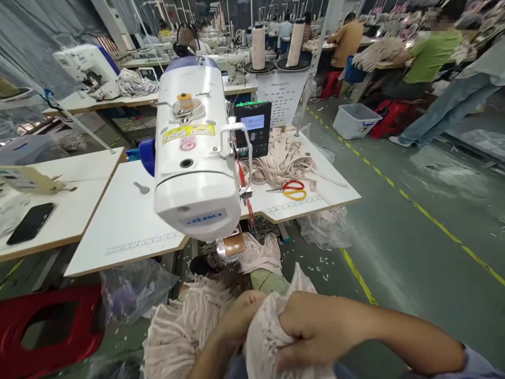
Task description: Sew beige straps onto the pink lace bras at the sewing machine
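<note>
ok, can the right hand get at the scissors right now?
Likely yes, once the right hand lets go of the lace fabric: the scissors lie uncovered on the white tabletop.

At the near left, a black phone [31, 223] is laid on a white worktop [79, 189], with a cream-coloured machine [31, 180] set beyond it. Nearer still, a red stool [89, 316] is placed beside a clear plastic bag [136, 289]. At the far right, a pale plastic bin [353, 126] is set on the green floor [426, 252], which is crossed by a yellow line [402, 193]. Beyond, 1 person in green [437, 60] and 1 person in orange-tan [349, 39] are seated; blue jeans [445, 108] are worn by another person, standing.
</note>
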`<action>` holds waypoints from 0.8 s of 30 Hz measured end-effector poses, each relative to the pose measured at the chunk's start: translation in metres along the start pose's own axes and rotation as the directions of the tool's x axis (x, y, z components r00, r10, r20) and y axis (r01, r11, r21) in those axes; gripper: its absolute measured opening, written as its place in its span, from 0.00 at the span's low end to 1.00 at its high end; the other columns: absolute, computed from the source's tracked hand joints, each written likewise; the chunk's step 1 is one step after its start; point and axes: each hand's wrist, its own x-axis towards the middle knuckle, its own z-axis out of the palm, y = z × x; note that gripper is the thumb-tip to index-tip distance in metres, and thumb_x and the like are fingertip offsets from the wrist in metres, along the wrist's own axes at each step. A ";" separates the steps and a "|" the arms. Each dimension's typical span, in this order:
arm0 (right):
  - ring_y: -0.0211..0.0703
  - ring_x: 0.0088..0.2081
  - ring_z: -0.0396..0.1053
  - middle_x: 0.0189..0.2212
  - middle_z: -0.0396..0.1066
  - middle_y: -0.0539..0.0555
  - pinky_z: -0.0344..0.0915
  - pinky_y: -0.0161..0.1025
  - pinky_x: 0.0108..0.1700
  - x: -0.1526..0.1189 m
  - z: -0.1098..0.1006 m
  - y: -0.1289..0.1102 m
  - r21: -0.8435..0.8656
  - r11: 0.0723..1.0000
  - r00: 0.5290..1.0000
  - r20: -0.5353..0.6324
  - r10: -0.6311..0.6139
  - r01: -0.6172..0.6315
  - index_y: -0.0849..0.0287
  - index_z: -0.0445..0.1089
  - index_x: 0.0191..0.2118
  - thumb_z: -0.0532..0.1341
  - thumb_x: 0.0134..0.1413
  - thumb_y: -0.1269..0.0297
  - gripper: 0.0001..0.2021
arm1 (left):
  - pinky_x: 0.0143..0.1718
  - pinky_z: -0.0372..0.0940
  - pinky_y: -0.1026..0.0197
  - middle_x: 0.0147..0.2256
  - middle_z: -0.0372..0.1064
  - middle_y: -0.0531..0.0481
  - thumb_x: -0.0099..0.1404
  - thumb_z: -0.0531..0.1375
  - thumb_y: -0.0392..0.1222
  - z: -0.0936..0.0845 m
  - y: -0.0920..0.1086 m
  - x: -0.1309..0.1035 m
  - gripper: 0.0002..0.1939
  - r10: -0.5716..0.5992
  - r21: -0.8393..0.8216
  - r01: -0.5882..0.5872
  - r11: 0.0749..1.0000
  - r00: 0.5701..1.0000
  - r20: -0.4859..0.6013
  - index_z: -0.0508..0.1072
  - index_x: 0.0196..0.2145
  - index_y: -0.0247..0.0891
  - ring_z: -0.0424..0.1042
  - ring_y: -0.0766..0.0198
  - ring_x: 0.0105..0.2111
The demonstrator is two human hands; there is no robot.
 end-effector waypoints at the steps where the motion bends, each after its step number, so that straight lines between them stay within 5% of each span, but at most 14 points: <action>1: 0.33 0.23 0.63 0.22 0.71 0.46 0.56 0.28 0.25 -0.011 -0.010 0.002 0.079 0.997 0.999 0.040 0.010 -0.013 0.59 0.73 0.31 0.60 0.61 0.55 0.13 | 0.31 0.62 0.62 0.26 0.70 0.49 0.49 0.68 0.62 0.005 -0.001 0.007 0.25 -0.013 -0.074 0.014 0.997 1.000 0.015 0.77 0.31 0.35 0.65 0.63 0.26; 3: 0.33 0.23 0.65 0.22 0.71 0.46 0.58 0.28 0.26 -0.021 -0.031 0.017 0.132 0.991 0.999 0.004 0.035 -0.036 0.59 0.74 0.31 0.61 0.59 0.54 0.13 | 0.32 0.62 0.63 0.27 0.71 0.50 0.49 0.69 0.61 0.009 -0.003 0.012 0.25 0.018 -0.195 -0.032 0.980 0.997 -0.075 0.77 0.33 0.36 0.67 0.64 0.27; 5: 0.38 0.29 0.70 0.28 0.75 0.49 0.63 0.31 0.31 -0.013 -0.062 0.046 0.032 0.989 0.954 -0.263 0.146 -0.143 0.57 0.76 0.34 0.61 0.59 0.56 0.11 | 0.35 0.62 0.64 0.29 0.72 0.51 0.48 0.70 0.61 0.009 -0.004 0.013 0.25 0.041 -0.234 -0.087 0.968 0.980 -0.194 0.77 0.34 0.37 0.68 0.63 0.30; 7: 0.45 0.38 0.71 0.39 0.76 0.58 0.65 0.38 0.40 0.009 -0.102 0.083 -0.025 0.946 0.789 -0.559 0.254 -0.322 0.59 0.75 0.44 0.52 0.65 0.64 0.14 | 0.34 0.62 0.64 0.28 0.71 0.51 0.50 0.68 0.63 0.010 -0.005 0.012 0.25 0.070 -0.109 -0.097 0.989 0.972 -0.223 0.76 0.32 0.37 0.67 0.63 0.30; 9: 0.49 0.43 0.70 0.41 0.76 0.61 0.64 0.42 0.46 0.033 -0.148 0.117 -0.100 0.795 0.487 -0.833 0.262 -0.598 0.59 0.76 0.43 0.51 0.64 0.70 0.15 | 0.32 0.60 0.64 0.25 0.68 0.52 0.55 0.64 0.66 0.013 -0.008 0.011 0.27 0.119 0.084 -0.105 0.991 0.976 -0.183 0.74 0.27 0.36 0.64 0.64 0.28; 11: 0.56 0.48 0.67 0.43 0.74 0.67 0.60 0.48 0.51 0.051 -0.186 0.139 -0.087 0.749 0.382 -0.894 0.232 -0.657 0.65 0.77 0.40 0.56 0.58 0.73 0.12 | 0.30 0.59 0.64 0.23 0.66 0.52 0.59 0.59 0.68 0.014 -0.013 0.010 0.29 0.193 0.249 -0.150 0.957 0.968 -0.161 0.72 0.23 0.36 0.63 0.64 0.26; 14: 0.61 0.53 0.63 0.46 0.72 0.71 0.57 0.51 0.54 0.057 -0.214 0.148 -0.105 0.753 0.356 -0.917 0.179 -0.649 0.68 0.77 0.33 0.59 0.54 0.73 0.08 | 0.33 0.64 0.61 0.27 0.72 0.48 0.62 0.57 0.66 0.007 -0.021 0.008 0.27 0.297 0.337 -0.199 0.920 0.916 -0.270 0.74 0.28 0.36 0.70 0.59 0.30; 16: 0.58 0.51 0.64 0.45 0.73 0.68 0.58 0.50 0.52 0.049 -0.208 0.144 -0.086 0.788 0.319 -0.937 0.144 -0.610 0.65 0.75 0.32 0.57 0.59 0.68 0.11 | 0.40 0.68 0.58 0.37 0.76 0.43 0.64 0.58 0.62 -0.001 -0.023 0.005 0.25 0.360 0.326 -0.245 0.913 0.861 -0.361 0.75 0.42 0.36 0.75 0.55 0.39; 18: 0.51 0.41 0.68 0.37 0.75 0.62 0.62 0.46 0.45 0.039 -0.185 0.135 0.088 0.910 0.282 -0.935 0.216 -0.406 0.61 0.74 0.31 0.55 0.62 0.59 0.15 | 0.45 0.69 0.56 0.45 0.76 0.40 0.65 0.58 0.57 -0.006 -0.023 0.003 0.24 0.425 0.357 -0.292 0.887 0.820 -0.383 0.73 0.50 0.37 0.75 0.54 0.45; 20: 0.43 0.29 0.66 0.27 0.73 0.54 0.63 0.41 0.36 0.031 -0.149 0.121 0.444 0.896 0.358 -0.835 0.417 -0.009 0.59 0.72 0.31 0.59 0.58 0.49 0.17 | 0.45 0.70 0.57 0.45 0.77 0.40 0.68 0.57 0.53 -0.007 -0.018 0.001 0.19 0.482 0.441 -0.316 0.840 0.808 -0.340 0.75 0.47 0.38 0.76 0.55 0.45; 22: 0.38 0.26 0.65 0.24 0.72 0.50 0.64 0.37 0.33 0.027 -0.106 0.104 0.764 0.575 0.566 -0.623 0.540 0.293 0.57 0.71 0.31 0.69 0.45 0.45 0.19 | 0.44 0.71 0.58 0.41 0.78 0.41 0.69 0.55 0.49 -0.007 -0.010 -0.001 0.16 0.517 0.506 -0.328 0.798 0.804 -0.295 0.77 0.42 0.38 0.77 0.55 0.43; 24: 0.36 0.28 0.69 0.26 0.73 0.49 0.66 0.36 0.36 0.027 -0.063 0.086 0.894 0.261 0.729 -0.448 0.518 0.364 0.56 0.71 0.31 0.75 0.34 0.49 0.21 | 0.42 0.71 0.58 0.39 0.78 0.42 0.70 0.53 0.48 -0.006 0.000 -0.003 0.16 0.526 0.524 -0.331 0.785 0.803 -0.280 0.77 0.42 0.37 0.77 0.56 0.41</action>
